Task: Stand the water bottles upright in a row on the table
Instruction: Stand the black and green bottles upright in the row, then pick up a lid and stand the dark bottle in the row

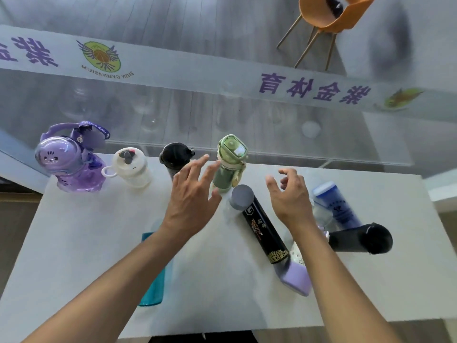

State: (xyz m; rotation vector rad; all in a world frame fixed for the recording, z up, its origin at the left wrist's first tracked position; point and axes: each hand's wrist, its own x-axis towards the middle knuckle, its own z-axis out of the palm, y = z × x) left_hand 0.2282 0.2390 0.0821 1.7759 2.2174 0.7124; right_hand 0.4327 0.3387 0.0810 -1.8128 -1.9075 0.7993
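Observation:
Along the far edge of the white table (81, 238) stand a purple cartoon bottle (71, 159), a white bottle (132, 168), a black-lidded bottle (174, 155) and a green bottle (228, 162). My left hand (191, 198) hovers open just left of the green bottle, fingers near it but not gripping. My right hand (290, 196) is open to the right of it. Between my hands lies a black flask with a grey cap (259, 222). A teal bottle (154, 278) lies under my left forearm. A lilac bottle (295, 276), a blue bottle (335, 203) and a black bottle (363, 238) lie at right.
A glass panel with a white banner of purple characters (314, 91) rises behind the table's far edge. An orange chair (326, 18) stands on the floor beyond it. The table's near edge (222, 330) is close to my body.

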